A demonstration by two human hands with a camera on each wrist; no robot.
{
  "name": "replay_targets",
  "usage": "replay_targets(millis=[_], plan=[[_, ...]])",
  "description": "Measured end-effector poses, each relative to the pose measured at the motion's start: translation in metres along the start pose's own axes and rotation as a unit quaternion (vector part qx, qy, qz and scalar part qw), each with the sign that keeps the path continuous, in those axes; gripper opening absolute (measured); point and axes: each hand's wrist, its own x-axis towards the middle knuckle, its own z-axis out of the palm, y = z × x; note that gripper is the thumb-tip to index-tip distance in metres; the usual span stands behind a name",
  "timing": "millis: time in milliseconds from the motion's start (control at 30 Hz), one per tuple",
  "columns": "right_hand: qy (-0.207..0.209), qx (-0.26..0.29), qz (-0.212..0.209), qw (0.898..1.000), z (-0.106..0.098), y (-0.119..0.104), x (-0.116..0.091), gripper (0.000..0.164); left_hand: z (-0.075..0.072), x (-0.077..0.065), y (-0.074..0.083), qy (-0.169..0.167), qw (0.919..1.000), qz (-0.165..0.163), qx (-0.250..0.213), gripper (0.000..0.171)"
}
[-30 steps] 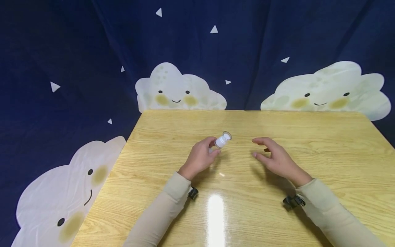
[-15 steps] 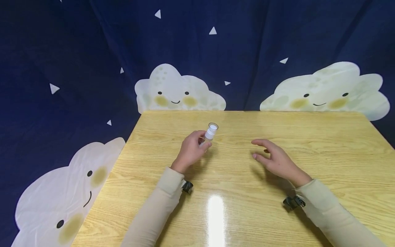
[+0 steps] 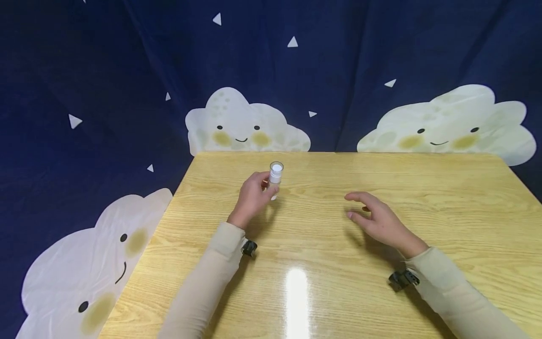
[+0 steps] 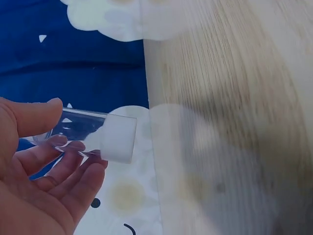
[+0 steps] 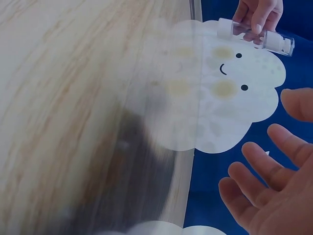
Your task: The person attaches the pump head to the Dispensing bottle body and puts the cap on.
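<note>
My left hand (image 3: 251, 197) pinches a small clear bottle (image 3: 274, 176) between thumb and fingers, over the left-middle of the table. The bottle stands nearly upright, with a white top under a clear cap. In the left wrist view its white base (image 4: 119, 138) sticks out past the fingers, apart from the tabletop. The right wrist view catches the whole bottle (image 5: 252, 36) from the side, partly covered by the left fingers. Well to the right, my right hand (image 3: 378, 221) hovers over the wood with loosely bent fingers and holds nothing.
A light wooden table (image 3: 330, 263) spreads under both hands, with a bright light reflection near its front. Behind and left of it hangs a dark blue curtain (image 3: 262, 52) printed with smiling clouds and white triangles. A small black camera sits on each wrist.
My left hand has carried the bottle left and farther from me. The bottle has turned from leaning right to nearly upright. My right hand stays about where it was.
</note>
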Motion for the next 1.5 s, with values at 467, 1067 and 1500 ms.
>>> replay_targets(millis=[467,1067,1500], plan=[[0.001,-0.019,-0.008,1.0,0.002,0.002,0.0,0.037,-0.005,0.03,-0.027,0.003,0.9951,-0.091,-0.039,0.036],[0.017,-0.028,-0.021,0.999,0.003,0.005,-0.003,0.035,-0.012,0.045,-0.057,0.015,0.9904,-0.131,-0.042,0.037],[0.014,-0.033,-0.021,0.999,-0.002,0.006,-0.002,0.035,-0.009,0.046,-0.063,0.027,0.9893,-0.136,-0.044,0.04]])
